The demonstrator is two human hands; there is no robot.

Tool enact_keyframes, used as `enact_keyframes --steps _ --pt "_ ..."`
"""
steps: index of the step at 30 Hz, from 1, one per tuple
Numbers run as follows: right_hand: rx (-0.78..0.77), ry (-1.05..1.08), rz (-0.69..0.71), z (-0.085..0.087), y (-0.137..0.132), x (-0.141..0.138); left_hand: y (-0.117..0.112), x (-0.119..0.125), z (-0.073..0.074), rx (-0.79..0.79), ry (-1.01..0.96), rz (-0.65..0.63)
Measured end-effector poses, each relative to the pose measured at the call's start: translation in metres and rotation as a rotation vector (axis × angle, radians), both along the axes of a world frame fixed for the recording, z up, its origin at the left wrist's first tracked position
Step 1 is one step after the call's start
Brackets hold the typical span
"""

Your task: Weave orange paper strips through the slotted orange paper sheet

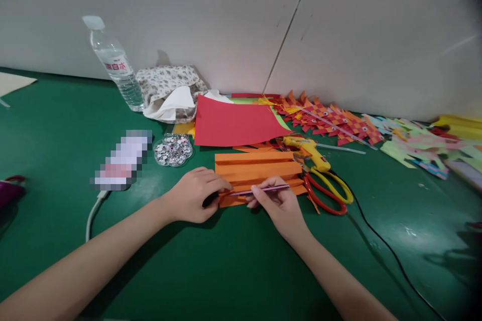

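Note:
A sheet of orange paper point(256, 165) with pleated folds lies on the green table in front of me. My left hand point(199, 194) is at its near left corner, thumb and fingers curled onto the paper edge. Between the thumb and fingers of my right hand point(278, 203) is a slim pink-purple pencil point(276, 188), held nearly level over the near part of the paper. Its left end reaches the fingertips of my left hand. Scissors point(329, 195) with red and yellow handles lie right of the paper, beside a yellow glue gun point(311, 153).
Behind the paper lies a red sheet point(241, 120), with woven paper fish point(335, 120) to its right. Googly eyes point(173, 150), a charging phone point(122, 160), a tissue pouch point(169, 85) and a water bottle point(116, 67) stand left. The glue gun's black cord point(384, 241) runs forward right.

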State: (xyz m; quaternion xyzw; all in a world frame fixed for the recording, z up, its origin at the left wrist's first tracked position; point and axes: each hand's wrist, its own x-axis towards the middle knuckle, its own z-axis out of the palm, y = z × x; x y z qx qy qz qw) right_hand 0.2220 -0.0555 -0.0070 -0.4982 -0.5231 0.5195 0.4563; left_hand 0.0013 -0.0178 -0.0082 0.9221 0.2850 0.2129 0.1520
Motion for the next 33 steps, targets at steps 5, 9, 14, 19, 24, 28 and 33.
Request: enact_keyframes --steps 5,9,14,19,24,28,33 --pt "-0.009 0.018 0.0 -0.0002 0.0002 -0.0006 -0.0004 -0.0001 -0.0009 0.0 0.009 0.003" --pt "-0.016 0.016 -0.004 -0.0003 0.0003 -0.0013 -0.0002 -0.0001 -0.0015 -0.005 0.0 -0.002" --pt "-0.03 0.005 0.009 -0.0007 0.0002 -0.0011 0.0 0.0001 -0.0003 -0.012 0.011 0.009" --pt "-0.012 -0.021 0.01 -0.002 0.0 -0.0012 0.0008 0.0006 -0.0007 -0.015 0.0 0.006" --pt "0.009 -0.045 -0.038 -0.0036 0.001 0.0013 -0.0001 0.0003 -0.002 -0.021 -0.003 0.02" --pt "0.063 -0.07 -0.14 -0.0052 0.0035 0.006 -0.0006 -0.0004 -0.0023 -0.029 0.007 0.029" --pt "0.06 -0.028 -0.124 -0.0031 0.0037 0.0041 0.0 -0.0005 -0.003 -0.032 0.002 0.028"
